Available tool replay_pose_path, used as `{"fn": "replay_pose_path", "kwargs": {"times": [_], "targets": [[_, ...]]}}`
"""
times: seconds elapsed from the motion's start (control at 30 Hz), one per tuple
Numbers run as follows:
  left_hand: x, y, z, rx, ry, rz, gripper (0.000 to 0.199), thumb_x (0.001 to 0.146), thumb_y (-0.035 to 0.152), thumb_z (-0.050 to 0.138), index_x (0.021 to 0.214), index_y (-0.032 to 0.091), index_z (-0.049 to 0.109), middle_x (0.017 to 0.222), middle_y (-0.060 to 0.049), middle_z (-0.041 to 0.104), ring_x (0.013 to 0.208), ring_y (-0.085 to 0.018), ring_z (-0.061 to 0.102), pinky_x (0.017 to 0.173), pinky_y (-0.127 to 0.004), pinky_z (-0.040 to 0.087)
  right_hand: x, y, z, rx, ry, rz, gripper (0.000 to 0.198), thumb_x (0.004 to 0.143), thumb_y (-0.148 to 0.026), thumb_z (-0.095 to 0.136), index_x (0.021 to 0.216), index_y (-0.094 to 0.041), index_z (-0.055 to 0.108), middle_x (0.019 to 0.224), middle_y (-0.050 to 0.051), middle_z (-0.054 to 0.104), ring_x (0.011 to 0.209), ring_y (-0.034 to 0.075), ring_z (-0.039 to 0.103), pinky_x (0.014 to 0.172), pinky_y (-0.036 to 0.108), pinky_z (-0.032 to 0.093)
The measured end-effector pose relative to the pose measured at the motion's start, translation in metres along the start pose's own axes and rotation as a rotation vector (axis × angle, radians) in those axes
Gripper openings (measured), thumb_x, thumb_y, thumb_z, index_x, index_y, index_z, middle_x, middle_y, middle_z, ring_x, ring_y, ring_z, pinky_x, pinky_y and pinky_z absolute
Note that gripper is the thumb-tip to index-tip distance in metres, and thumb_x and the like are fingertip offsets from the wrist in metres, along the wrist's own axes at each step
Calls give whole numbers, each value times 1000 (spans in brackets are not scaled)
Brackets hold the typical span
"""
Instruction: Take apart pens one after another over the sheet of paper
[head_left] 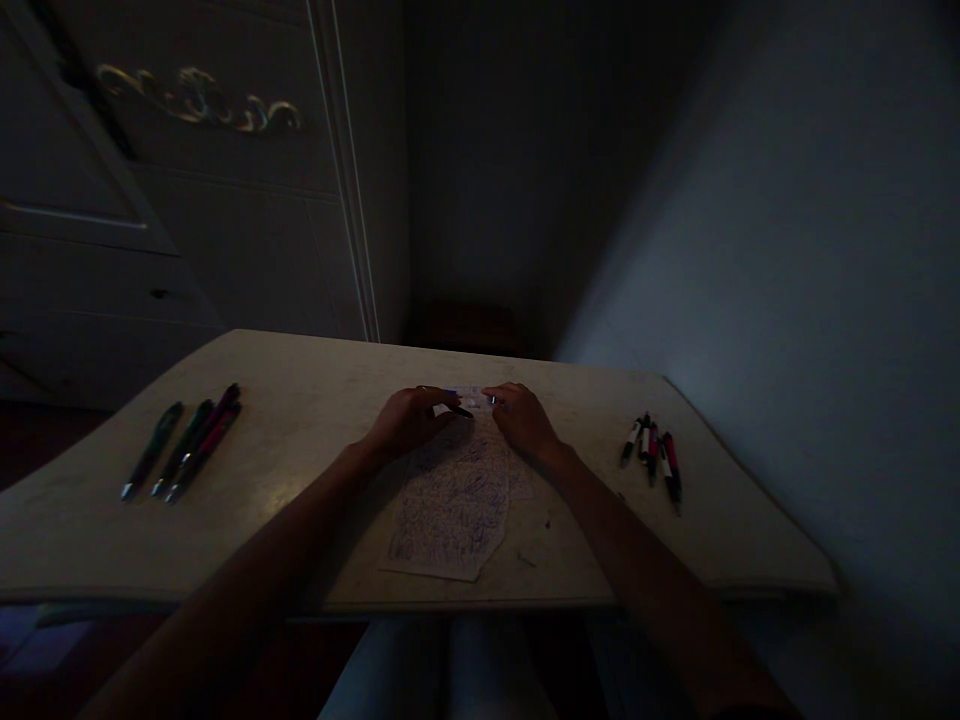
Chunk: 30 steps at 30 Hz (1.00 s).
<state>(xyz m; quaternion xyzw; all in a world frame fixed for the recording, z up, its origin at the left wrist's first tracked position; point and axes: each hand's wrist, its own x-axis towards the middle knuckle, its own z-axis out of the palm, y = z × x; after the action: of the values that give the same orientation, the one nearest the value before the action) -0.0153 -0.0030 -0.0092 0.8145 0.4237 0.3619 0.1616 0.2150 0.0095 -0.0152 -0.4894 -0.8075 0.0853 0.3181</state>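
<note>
A sheet of paper (450, 510) densely covered in blue scribbles lies on the table in front of me. My left hand (411, 418) is closed on a pen (463, 411), whose dark end sticks out toward the right over the paper's upper part. Close by on the right, my right hand (519, 415) has its fingers pinched together at the paper's top edge. A small bright spot shows at those fingertips, but what they hold is too small and dark to name. The two hands are a short gap apart.
Several dark pens with green, purple and pink parts (199, 445) lie on the table's left side. Several shorter white, black and pink pen pieces (652, 450) lie at the right. Small dark bits dot the tabletop (315, 380). A wall (810, 300) borders the right, a cabinet (247, 230) the back left.
</note>
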Motion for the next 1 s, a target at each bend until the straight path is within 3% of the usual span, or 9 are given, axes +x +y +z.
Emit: {"fn": "replay_pose_path", "kwargs": {"times": [0.2, 0.4, 0.47, 0.6, 0.77, 0.87, 1.0], "targets": [[0, 8, -6, 15, 43, 23, 27, 83, 40, 66, 95, 18, 73, 85, -6, 74, 52, -11, 55, 55, -24, 44, 0, 2, 0, 9, -14, -10, 45, 73, -2, 49, 109, -18, 73, 105, 9, 72, 99, 22, 62, 93, 37, 47], [4, 6, -10, 32, 255, -25, 24, 86, 26, 52, 95, 16, 71, 89, -7, 73, 62, -13, 60, 64, -26, 47, 4, 6, -5, 70, 86, 29, 28, 85, -13, 49, 98, -19, 72, 101, 8, 72, 96, 21, 63, 93, 37, 46], [5, 2, -11, -11, 330, -77, 29, 80, 18, 46, 94, 16, 72, 91, -7, 73, 69, -15, 63, 69, -28, 49, 5, 7, -7, 109, 147, 64, 22, 91, -26, 50, 87, -19, 70, 92, 7, 71, 89, 21, 62, 86, 35, 47], [7, -1, -17, -83, 364, -189, 28, 66, 15, 42, 69, 17, 70, 65, -3, 68, 61, -15, 61, 62, -26, 46, 8, 14, -13, 211, 311, 231, 47, 93, -53, 49, 57, -21, 50, 57, -1, 51, 58, 15, 49, 59, 28, 40], [9, 5, -26, -129, 434, -310, 14, 51, 20, 41, 40, 19, 50, 39, 1, 46, 44, -13, 44, 48, -24, 33, 14, 27, -25, 716, 417, 557, 63, 84, -73, 48, 50, -24, 30, 40, -8, 25, 37, 8, 23, 37, 23, 18], [10, 0, -27, -204, 498, -369, 12, 48, 22, 39, 39, 19, 47, 37, 1, 40, 42, -12, 39, 44, -23, 27, 16, 31, -34, 1072, 411, 703, 64, 83, -77, 46, 53, -25, 25, 38, -11, 19, 32, 6, 14, 32, 22, 10], [12, -13, -25, -310, 513, -409, 10, 47, 22, 37, 42, 19, 46, 38, 2, 39, 39, -10, 34, 40, -22, 23, 15, 36, -46, 1366, 418, 795, 62, 89, -71, 42, 55, -24, 20, 38, -12, 16, 31, 6, 11, 31, 20, 10]]}}
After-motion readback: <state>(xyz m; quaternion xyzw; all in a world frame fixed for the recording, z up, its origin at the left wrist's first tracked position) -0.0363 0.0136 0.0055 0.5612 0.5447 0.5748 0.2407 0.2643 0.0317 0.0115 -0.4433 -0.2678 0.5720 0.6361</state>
